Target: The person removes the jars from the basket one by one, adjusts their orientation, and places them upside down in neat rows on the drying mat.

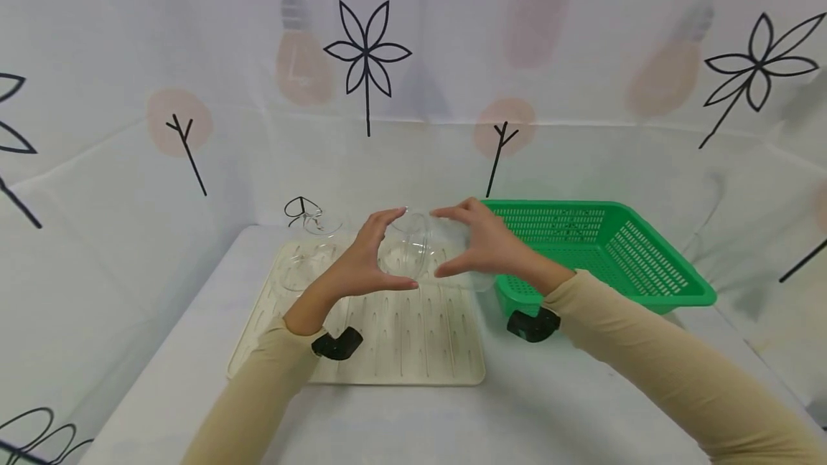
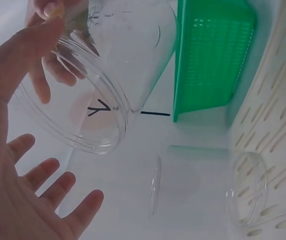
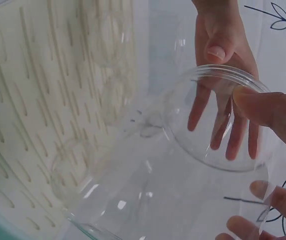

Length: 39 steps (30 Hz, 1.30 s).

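Note:
A clear wide-mouthed jar (image 3: 148, 195) is held on its side above the mat. My right hand (image 1: 487, 239) grips it, thumb on the ringed rim and fingers round the body, as the right wrist view shows. Facing the jar's mouth is my left hand (image 1: 352, 264); its fingers (image 2: 55, 187) are spread and its thumb is at or near the rim. Whether that thumb touches the glass I cannot tell. More clear jars, including one jar (image 1: 300, 271) at the left, stand on the cream ribbed mat (image 1: 400, 343). Their outlines are faint.
A green perforated plastic basket (image 1: 672, 264) stands on the white table (image 1: 555, 393), right of the mat. Another clear vessel (image 1: 323, 222) is at the mat's back left corner. White patterned cloth (image 1: 413, 92) hangs behind. Each wrist wears a black camera mount (image 1: 339, 343).

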{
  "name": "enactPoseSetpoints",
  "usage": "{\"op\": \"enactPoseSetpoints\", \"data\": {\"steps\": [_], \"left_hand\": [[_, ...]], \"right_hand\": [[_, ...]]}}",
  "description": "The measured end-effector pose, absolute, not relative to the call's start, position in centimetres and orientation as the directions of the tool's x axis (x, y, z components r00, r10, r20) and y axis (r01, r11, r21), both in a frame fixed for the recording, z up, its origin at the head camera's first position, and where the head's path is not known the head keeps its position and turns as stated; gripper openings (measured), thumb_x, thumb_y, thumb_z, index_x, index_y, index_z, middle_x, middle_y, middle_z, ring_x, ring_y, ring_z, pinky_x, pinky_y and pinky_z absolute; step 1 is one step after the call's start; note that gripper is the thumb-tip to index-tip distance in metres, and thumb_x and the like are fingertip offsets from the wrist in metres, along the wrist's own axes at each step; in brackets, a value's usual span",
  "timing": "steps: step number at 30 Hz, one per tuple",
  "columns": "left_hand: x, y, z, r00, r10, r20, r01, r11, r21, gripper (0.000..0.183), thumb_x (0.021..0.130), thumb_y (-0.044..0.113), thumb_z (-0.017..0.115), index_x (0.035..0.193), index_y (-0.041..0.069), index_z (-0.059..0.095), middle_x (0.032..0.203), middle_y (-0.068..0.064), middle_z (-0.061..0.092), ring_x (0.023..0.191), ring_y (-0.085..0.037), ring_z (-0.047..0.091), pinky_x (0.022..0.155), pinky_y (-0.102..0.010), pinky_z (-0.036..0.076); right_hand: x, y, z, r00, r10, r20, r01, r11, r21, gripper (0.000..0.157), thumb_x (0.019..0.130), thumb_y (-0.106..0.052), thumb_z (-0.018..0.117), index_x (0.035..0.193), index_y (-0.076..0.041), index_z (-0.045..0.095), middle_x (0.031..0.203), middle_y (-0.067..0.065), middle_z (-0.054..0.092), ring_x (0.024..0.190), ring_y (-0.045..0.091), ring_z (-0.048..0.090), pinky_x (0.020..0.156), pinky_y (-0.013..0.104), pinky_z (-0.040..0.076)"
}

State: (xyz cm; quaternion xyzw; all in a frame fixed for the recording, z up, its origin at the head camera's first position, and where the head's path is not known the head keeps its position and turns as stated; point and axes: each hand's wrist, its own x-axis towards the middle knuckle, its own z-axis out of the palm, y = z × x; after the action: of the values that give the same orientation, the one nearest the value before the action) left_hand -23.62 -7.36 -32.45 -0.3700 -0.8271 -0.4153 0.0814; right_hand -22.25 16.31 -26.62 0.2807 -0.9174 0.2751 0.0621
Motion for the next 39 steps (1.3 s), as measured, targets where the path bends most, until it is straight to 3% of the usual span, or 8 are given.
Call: {"op": "enactPoseSetpoints", "data": {"steps": [7, 13, 18, 21, 28, 39], "left_hand": [[-23.8, -7.1, -32.3, -0.661, 0.593, 0.459, 0.714, 0.309, 0.629, 0.100, 0.069, 0.022, 0.083, 0.147, 0.016, 0.021, 0.145, -0.009, 0.024, 0.130, -0.026, 0.028, 0.102, -0.045, 0.033], [-23.8, -7.3, -32.3, -0.662, 0.582, 0.471, 0.703, 0.266, 0.659, 0.096, 0.067, 0.016, 0.084, 0.144, 0.011, 0.027, 0.141, -0.009, 0.030, 0.126, -0.024, 0.035, 0.097, -0.039, 0.041], [-23.5, -7.6, -32.1, -0.678, 0.555, 0.482, 0.691, 0.258, 0.675, 0.094, 0.066, 0.014, 0.085, 0.142, 0.012, 0.030, 0.138, -0.012, 0.032, 0.123, -0.027, 0.037, 0.095, -0.041, 0.043], [-23.2, -7.7, -32.0, -0.691, 0.537, 0.484, 0.678, 0.251, 0.691, 0.095, 0.066, 0.010, 0.084, 0.142, 0.010, 0.027, 0.139, -0.013, 0.031, 0.123, -0.029, 0.037, 0.095, -0.044, 0.042], [-20.9, -7.5, -30.3, -0.715, 0.515, 0.472, 0.642, 0.220, 0.734, 0.091, 0.068, -0.004, 0.077, 0.138, -0.006, 0.018, 0.141, -0.022, 0.024, 0.125, -0.038, 0.032, 0.097, -0.050, 0.038], [-22.7, -8.0, -32.7, -0.752, 0.454, 0.478, 0.621, 0.244, 0.745, 0.097, 0.067, -0.001, 0.080, 0.139, 0.004, 0.015, 0.142, -0.013, 0.021, 0.127, -0.030, 0.031, 0.097, -0.042, 0.041]], "right_hand": [[-22.0, 15.8, -26.6, -0.822, -0.505, 0.264, -0.568, 0.695, -0.441, 0.084, 0.060, -0.035, 0.087, 0.133, -0.013, 0.052, 0.114, 0.010, 0.045, 0.103, 0.025, 0.044, 0.081, 0.046, 0.037], [-21.8, 15.6, -26.3, -0.822, -0.511, 0.251, -0.566, 0.687, -0.456, 0.084, 0.061, -0.034, 0.087, 0.134, -0.014, 0.051, 0.117, 0.009, 0.045, 0.107, 0.026, 0.044, 0.084, 0.050, 0.037], [-21.7, 15.8, -25.9, -0.831, -0.484, 0.276, -0.550, 0.636, -0.540, 0.086, 0.064, -0.034, 0.086, 0.138, -0.016, 0.045, 0.126, 0.009, 0.041, 0.119, 0.028, 0.040, 0.090, 0.051, 0.041], [-21.5, 16.1, -25.8, -0.852, -0.426, 0.305, -0.517, 0.592, -0.618, 0.085, 0.067, -0.032, 0.084, 0.140, -0.018, 0.041, 0.130, 0.008, 0.038, 0.124, 0.026, 0.035, 0.096, 0.052, 0.037], [-21.2, 16.8, -27.2, -0.884, -0.310, 0.350, -0.463, 0.479, -0.746, 0.086, 0.073, -0.028, 0.081, 0.143, -0.015, 0.032, 0.140, 0.010, 0.030, 0.128, 0.026, 0.029, 0.103, 0.047, 0.028], [-20.7, 16.9, -30.2, -0.915, -0.144, 0.377, -0.404, 0.301, -0.864, 0.086, 0.076, -0.019, 0.077, 0.145, -0.010, 0.027, 0.143, 0.013, 0.026, 0.129, 0.028, 0.029, 0.102, 0.046, 0.032]]}}
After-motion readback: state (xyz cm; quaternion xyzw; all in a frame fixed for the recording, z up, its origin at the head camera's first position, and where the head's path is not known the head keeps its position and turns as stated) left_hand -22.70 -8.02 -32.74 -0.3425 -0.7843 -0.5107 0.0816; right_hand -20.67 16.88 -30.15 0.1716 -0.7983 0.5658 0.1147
